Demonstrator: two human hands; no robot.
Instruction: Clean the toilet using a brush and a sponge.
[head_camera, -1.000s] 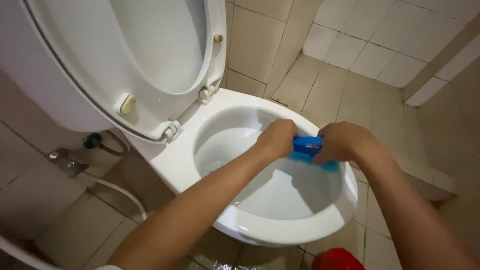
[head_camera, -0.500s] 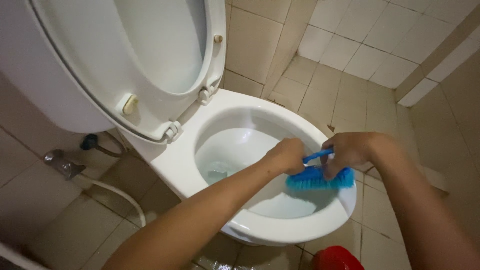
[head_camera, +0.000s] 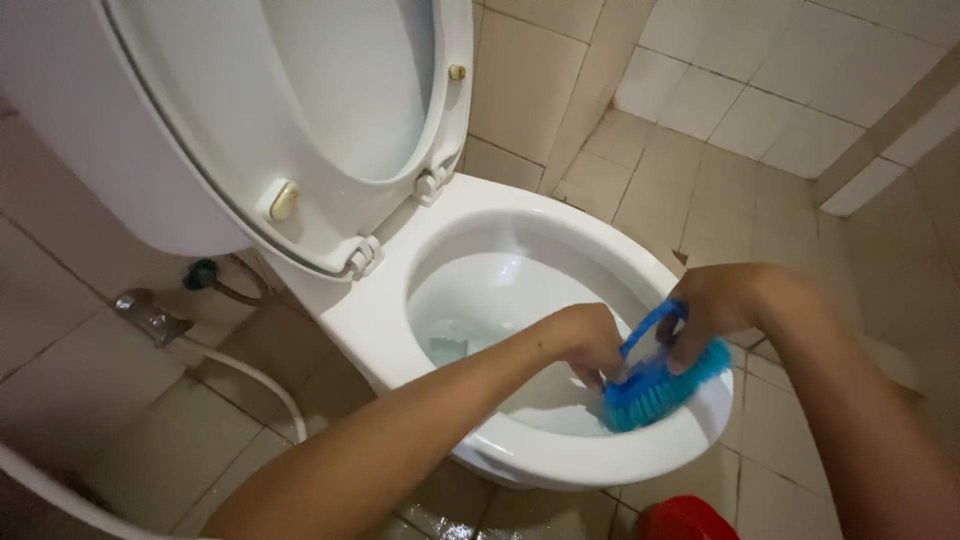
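Note:
A blue scrub brush (head_camera: 655, 385) with a looped handle rests bristles-down against the inner front wall of a white toilet bowl (head_camera: 560, 460). My left hand (head_camera: 585, 340) grips its left end, and my right hand (head_camera: 715, 310) holds the handle and right end. Both forearms reach in from the bottom of the view. The seat and lid (head_camera: 330, 120) stand raised against the cistern. Some water lies at the bottom of the bowl.
Beige tiles cover the floor and walls. A metal valve (head_camera: 150, 315) with a white hose (head_camera: 250, 375) sits on the wall left of the bowl. A red object (head_camera: 685, 520) lies on the wet floor in front of the bowl.
Both hands have slid the brush from the far right rim down and toward the front of the bowl, and the brush has tilted.

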